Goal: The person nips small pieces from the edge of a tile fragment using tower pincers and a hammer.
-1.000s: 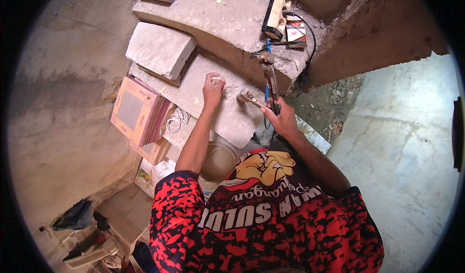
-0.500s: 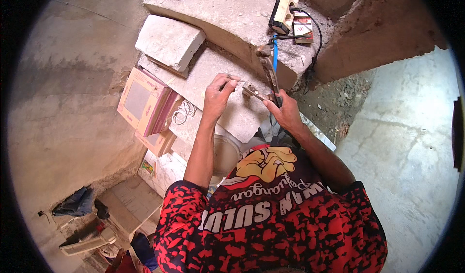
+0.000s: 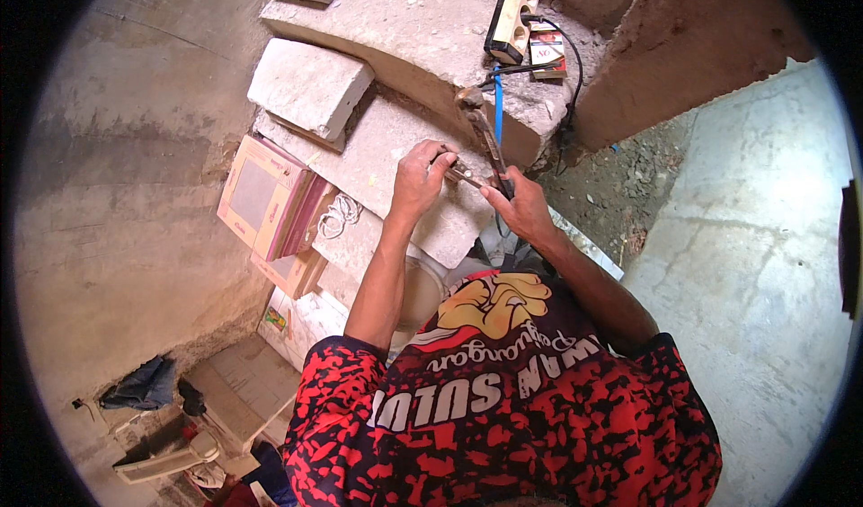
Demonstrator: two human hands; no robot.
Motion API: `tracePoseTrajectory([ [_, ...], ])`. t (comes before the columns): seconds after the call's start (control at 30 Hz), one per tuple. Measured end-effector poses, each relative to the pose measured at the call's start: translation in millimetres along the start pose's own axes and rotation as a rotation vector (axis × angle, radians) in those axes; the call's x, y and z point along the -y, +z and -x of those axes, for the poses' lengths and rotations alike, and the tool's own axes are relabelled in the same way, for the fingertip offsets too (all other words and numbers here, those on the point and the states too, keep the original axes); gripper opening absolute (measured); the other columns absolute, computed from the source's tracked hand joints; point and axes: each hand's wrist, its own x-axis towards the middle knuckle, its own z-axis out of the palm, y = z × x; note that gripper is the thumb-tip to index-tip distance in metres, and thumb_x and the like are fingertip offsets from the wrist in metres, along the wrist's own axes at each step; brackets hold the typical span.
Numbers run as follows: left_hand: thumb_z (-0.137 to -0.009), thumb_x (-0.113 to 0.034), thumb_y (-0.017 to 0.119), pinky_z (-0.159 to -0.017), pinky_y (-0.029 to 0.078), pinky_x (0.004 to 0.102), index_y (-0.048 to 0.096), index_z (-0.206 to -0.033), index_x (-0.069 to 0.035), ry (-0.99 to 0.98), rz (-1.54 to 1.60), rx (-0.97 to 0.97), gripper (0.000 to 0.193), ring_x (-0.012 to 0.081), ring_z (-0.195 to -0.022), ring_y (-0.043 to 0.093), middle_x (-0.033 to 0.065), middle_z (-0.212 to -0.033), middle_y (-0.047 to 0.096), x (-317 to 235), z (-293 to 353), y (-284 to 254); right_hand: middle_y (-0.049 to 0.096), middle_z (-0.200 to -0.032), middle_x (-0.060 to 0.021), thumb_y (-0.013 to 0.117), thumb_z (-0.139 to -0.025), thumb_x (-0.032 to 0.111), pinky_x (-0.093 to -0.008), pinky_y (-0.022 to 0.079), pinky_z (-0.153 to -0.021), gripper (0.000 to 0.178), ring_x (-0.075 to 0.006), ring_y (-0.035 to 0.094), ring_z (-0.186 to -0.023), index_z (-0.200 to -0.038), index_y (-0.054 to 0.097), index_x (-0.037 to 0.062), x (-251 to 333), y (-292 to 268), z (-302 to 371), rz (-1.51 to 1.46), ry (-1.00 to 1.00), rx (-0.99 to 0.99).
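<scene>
One rusty hammer-like tool [image 3: 485, 137] and one shorter metal piece [image 3: 468, 178] are gripped in the right hand [image 3: 521, 210], the shorter piece projecting left from the thumb. Its far-left end is met by the bent, pinched fingers of the left hand [image 3: 419, 185]; whether anything is grasped there cannot be told. Two pale blocks [image 3: 310, 91] are seen far left; one power strip [image 3: 510, 23] and one cigarette pack [image 3: 547, 50], far right.
</scene>
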Motion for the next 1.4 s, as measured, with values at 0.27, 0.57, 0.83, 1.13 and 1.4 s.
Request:
tracePoseTrajectory([
  [0.27, -0.089, -0.014, 0.054, -0.073, 0.046, 0.0395, 0.062, -0.09, -0.001, 0.096, -0.099, -0.009, 0.015, 0.0334, -0.081, 0.057, 0.0153, -0.084, 0.058, 3.0, 0.1, 0.7, 0.059, -0.079, -0.0222, 0.069, -0.084, 0.021, -0.0403, 0.046, -0.064, 0.03, -0.0381, 0.06, -0.072, -0.097, 0.052, 0.0003, 0.5, 2.2, -3.9, 0.029, -0.05, -0.009],
  [0.57, -0.089, -0.017, 0.056, -0.069, 0.046, 0.039, 0.062, -0.089, -0.001, 0.075, -0.054, -0.027, 0.018, 0.0333, -0.077, 0.058, 0.0151, -0.083, 0.057, 11.1, -1.5, -0.7, 0.062, -0.076, -0.0177, 0.069, -0.085, 0.023, -0.0372, 0.047, -0.062, 0.029, -0.032, 0.062, -0.068, -0.094, 0.053, 0.0004, 3.0, 3.2, -7.9, 0.039, -0.082, -0.029],
  [0.83, -0.089, -0.017, 0.057, -0.069, 0.046, 0.0379, 0.064, -0.09, -0.001, 0.057, -0.017, 0.001, 0.017, 0.0316, -0.078, 0.059, 0.0139, -0.084, 0.059, 9.1, -5.5, -0.8, 0.062, -0.073, -0.0167, 0.069, -0.085, 0.025, -0.0361, 0.046, -0.06, 0.03, -0.0293, 0.061, -0.065, -0.094, 0.054, -0.0001, 7.3, -0.3, -9.5, 0.025, -0.014, -0.016],
  [1.13, -0.09, -0.014, 0.056, -0.076, 0.048, 0.0341, 0.064, -0.088, -0.001, 0.138, -0.137, 0.027, 0.015, 0.0273, -0.087, 0.06, 0.0128, -0.091, 0.06, 13.8, -9.6, -4.3, 0.061, -0.074, -0.0176, 0.069, -0.085, 0.025, -0.0362, 0.046, -0.061, 0.031, -0.0275, 0.061, -0.066, -0.095, 0.055, -0.0003, 4.6, -0.5, -10.7, 0.052, -0.022, -0.025],
  [1.4, -0.091, -0.013, 0.054, -0.077, 0.048, 0.0363, 0.061, -0.093, -0.001, 0.188, -0.07, -0.154, 0.014, 0.0303, -0.086, 0.06, 0.0143, -0.093, 0.06, 16.0, -1.0, 22.3, 0.062, -0.085, -0.025, 0.067, -0.086, 0.025, -0.0421, 0.047, -0.069, 0.033, -0.042, 0.062, -0.08, -0.1, 0.054, -0.0018, 9.8, -4.7, -17.0, 0.06, 0.033, 0.063],
])
